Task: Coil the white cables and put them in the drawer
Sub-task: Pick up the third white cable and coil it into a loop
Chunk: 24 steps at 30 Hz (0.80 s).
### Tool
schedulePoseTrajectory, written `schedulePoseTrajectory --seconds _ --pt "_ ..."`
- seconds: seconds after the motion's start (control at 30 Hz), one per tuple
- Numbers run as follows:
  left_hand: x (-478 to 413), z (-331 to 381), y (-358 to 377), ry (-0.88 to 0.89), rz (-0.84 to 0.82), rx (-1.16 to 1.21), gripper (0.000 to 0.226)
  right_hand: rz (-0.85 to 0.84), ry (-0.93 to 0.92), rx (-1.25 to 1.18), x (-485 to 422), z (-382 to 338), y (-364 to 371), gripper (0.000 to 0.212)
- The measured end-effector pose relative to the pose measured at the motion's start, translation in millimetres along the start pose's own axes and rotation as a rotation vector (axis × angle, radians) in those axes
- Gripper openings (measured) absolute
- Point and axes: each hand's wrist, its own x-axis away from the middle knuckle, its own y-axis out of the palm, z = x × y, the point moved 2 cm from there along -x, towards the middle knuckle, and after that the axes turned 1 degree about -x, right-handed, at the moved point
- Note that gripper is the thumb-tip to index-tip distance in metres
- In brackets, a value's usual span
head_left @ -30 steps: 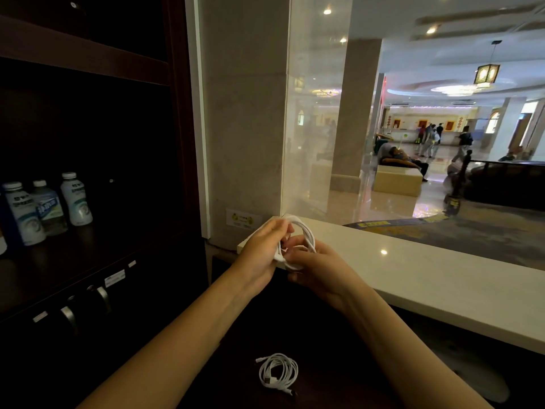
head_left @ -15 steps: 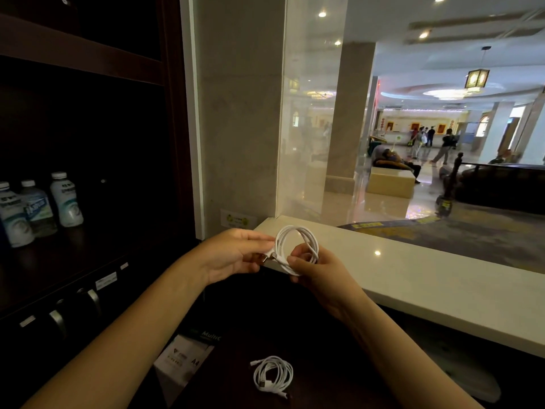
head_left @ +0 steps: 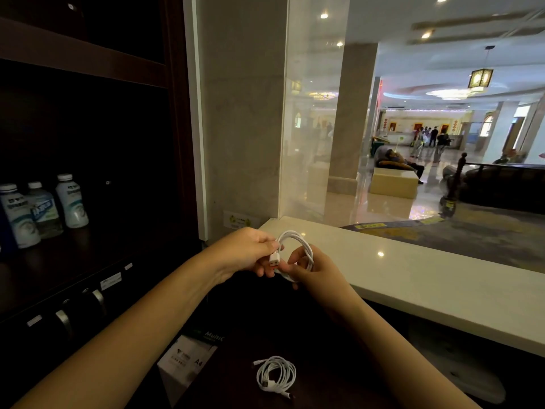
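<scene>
I hold a white cable (head_left: pixel 298 240) wound into a loop in front of me, above the dark desk. My left hand (head_left: pixel 247 250) pinches its white plug with an orange tip (head_left: pixel 274 259). My right hand (head_left: pixel 312 270) grips the loop's right side with fingers curled around the strands. A second white cable (head_left: pixel 275 374) lies coiled on the dark desk (head_left: pixel 324 349) near the bottom of the view, apart from both hands. No open drawer is visible.
A white stone counter (head_left: pixel 427 278) runs along the right behind the hands, with glass above it. A dark cabinet on the left holds three bottles (head_left: pixel 44 208) and has metal handles (head_left: pixel 65 320). A pack of A4 paper (head_left: pixel 188 358) lies on the desk.
My left hand has moved apart from the right and now pinches the plug end. The loop stays in my right hand. The view shifted slightly, revealing the paper pack.
</scene>
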Motion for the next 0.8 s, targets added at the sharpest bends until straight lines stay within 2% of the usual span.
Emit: schedulePoseTrajectory --seconds 0.1,0.2,0.3,0.4,0.47,0.57,0.73,0.8 --pt "-2.2 3.8 0.4 -0.024 -0.055 -0.094 0.02 -0.077 -0.014 0.022 3.4 -0.9 -2.8 0.016" --pt "-1.7 8.3 0.2 -0.059 -0.138 -0.088 0.012 -0.157 -0.035 0.028 8.2 -3.5 -5.5 0.014" --pt "-0.6 10.5 -2.0 -0.059 -0.199 -0.067 0.012 -0.255 -0.085 -0.12 13.2 -7.0 -4.9 0.012" --pt "-0.8 11.0 -1.5 0.027 -0.074 -0.078 0.014 -0.32 -0.081 -0.316 13.9 -8.8 -5.8 0.016" --pt "-1.8 9.2 3.1 0.051 0.012 0.062 0.017 -0.325 -0.08 -0.391 12.6 -10.6 -7.9 0.017" --pt "-1.1 6.4 9.1 0.011 0.077 0.18 0.022 -0.301 -0.105 -0.321 13.3 -11.9 -9.5 0.022" --pt "7.9 9.2 4.6 -0.089 -0.119 0.233 0.007 -0.291 -0.095 -0.228 15.8 -9.5 -14.6 0.014" --pt "11.6 10.3 3.3 -0.074 -0.105 0.16 0.005 -0.305 -0.096 -0.244 17.0 -8.3 -12.9 0.02"
